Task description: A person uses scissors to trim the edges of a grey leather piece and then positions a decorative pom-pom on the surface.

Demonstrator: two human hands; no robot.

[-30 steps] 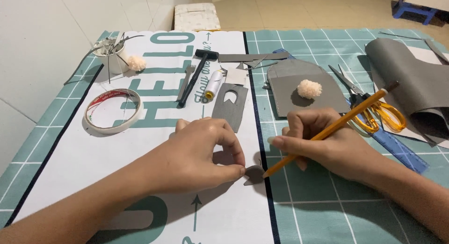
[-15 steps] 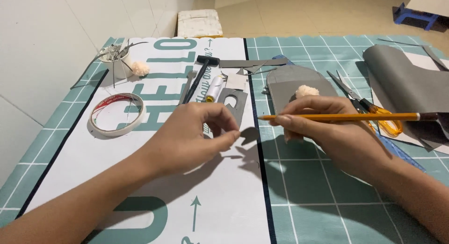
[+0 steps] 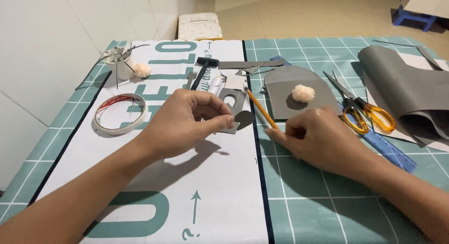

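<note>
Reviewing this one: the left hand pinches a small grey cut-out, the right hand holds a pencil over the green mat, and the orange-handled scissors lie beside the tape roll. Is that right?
Not quite. The orange-handled scissors lie on the green mat to the right, beside the blue ruler; the tape roll is far left. The head view shows it. The left hand does pinch the small grey cut-out, and the right hand holds the pencil.

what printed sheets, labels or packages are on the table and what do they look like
Printed sheet: lies flat under the left hand, white, with large teal letters and small arrows.
Tape roll: left on the sheet, a pale ring with a red printed inner band.
Small tube: above the left hand, whitish with print too small to tell.
No screens in view.
</note>
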